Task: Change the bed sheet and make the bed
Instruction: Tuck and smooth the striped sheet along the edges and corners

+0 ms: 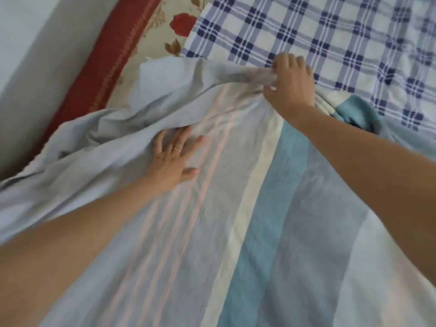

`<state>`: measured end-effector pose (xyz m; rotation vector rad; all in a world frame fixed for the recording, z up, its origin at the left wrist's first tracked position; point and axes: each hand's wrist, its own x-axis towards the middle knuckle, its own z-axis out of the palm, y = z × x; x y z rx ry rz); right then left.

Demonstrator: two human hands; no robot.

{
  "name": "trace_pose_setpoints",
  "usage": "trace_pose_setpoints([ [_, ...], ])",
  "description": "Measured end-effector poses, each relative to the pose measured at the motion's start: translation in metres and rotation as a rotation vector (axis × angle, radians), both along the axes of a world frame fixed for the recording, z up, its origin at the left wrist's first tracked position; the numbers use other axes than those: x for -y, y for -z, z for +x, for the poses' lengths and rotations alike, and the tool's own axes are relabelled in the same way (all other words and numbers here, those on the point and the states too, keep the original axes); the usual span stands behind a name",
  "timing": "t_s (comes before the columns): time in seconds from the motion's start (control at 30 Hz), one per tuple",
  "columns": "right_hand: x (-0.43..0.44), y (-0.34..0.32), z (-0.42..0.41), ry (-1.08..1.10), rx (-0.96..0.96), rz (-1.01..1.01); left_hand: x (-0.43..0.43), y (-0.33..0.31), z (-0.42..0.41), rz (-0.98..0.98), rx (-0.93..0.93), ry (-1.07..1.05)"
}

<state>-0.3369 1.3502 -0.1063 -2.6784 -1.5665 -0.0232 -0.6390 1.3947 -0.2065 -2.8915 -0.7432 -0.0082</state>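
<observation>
- Thin striped sheet (236, 208) (grey-blue, pink, cream and teal bands) lies spread over most of the bed. It runs from the near edge of view up to the blue-and-white checked cloth (330, 38) at the far end.
- Right hand (291, 83): closed on the sheet's far edge. Fingers and thumb pinch a bunched fold right where it meets the checked cloth.
- Left hand (173, 159): open, fingers spread flat, pressing the sheet down beside a ridge of loose folds on the left.
- Handling, my read: light, limp, no stiffness. It won't push, only pulls. It probably wrinkles wherever tension drops and slides over what's under it, so pin one side while tugging the other.
- Best hold: hem or corner, pinch grip, as the right hand has it. Grabbing mid-panel would just raise a tent.
- Left edge is the messy one. It is heaped along the floral mattress (162, 27) with its red border (106, 62), and the mattress top shows bare there.
- A teal flap (354, 112) is folded over just right of the right wrist and looks like it needs flattening.
- Room: open bed surface ahead and to the right. Left looks tight, with a pale grey surface (35, 55) right beside the red border. Can't tell if it's wall or floor, so tucking that side may be cramped.
- Risk: a hard pull at the far edge could drag the checked cloth along.
</observation>
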Motion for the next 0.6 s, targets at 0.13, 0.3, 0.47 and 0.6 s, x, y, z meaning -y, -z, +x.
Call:
trace_pose_setpoints([
  [0.13, -0.016, 0.005, -0.003, 0.004, -0.159, -0.354, 0.039, -0.016, -0.020, -0.009, 0.276, -0.047],
  [0.3, 0.055, 0.024, -0.065, -0.152, 0.017, 0.289, 0.023, -0.073, -0.017, -0.103, 0.672, -0.170],
  [0.47, 0.187, 0.054, -0.143, -0.314, -0.068, 0.285, -0.024, -0.111, -0.011, -0.180, 1.040, -0.209],
  [0.6, 0.223, 0.046, -0.151, -0.545, -0.367, 0.082, -0.027, -0.127, 0.013, -0.302, 0.791, -0.194],
])
